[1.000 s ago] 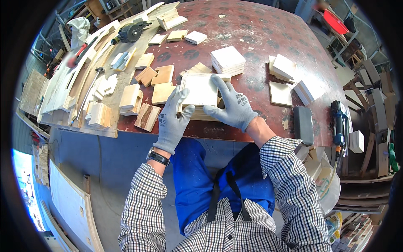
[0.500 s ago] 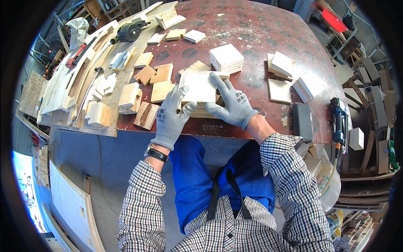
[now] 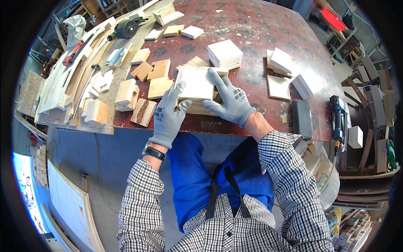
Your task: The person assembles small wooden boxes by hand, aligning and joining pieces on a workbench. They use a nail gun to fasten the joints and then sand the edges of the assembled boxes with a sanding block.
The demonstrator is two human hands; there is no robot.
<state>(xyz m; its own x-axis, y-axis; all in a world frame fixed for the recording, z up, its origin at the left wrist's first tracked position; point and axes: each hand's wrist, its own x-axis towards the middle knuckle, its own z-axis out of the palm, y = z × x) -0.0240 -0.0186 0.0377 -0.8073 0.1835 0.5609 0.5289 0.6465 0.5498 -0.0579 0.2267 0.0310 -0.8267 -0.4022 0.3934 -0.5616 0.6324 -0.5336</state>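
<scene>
At the near edge of the table, a pale square plywood board (image 3: 195, 84) lies on top of other wooden pieces. My left hand (image 3: 168, 116), in a grey glove, grips its left side, thumb at the near left corner. On the other side, my gloved right hand (image 3: 230, 101) has its forefinger on the board's top right and its thumb by the near right corner. What the board rests on is partly hidden by the hands. Just behind it sits a stack of square plywood blocks (image 3: 224, 52).
Notched wooden blocks (image 3: 158, 69) are scattered to the left. More plywood squares (image 3: 278, 87), a dark grey block (image 3: 302, 119) and a nail gun with a hose (image 3: 338, 115) lie on the right. A black power tool (image 3: 127, 28) rests on long boards at the far left.
The view has shifted slightly, so the table's things sit a little further left. Both hands keep nearly the same hold on the board.
</scene>
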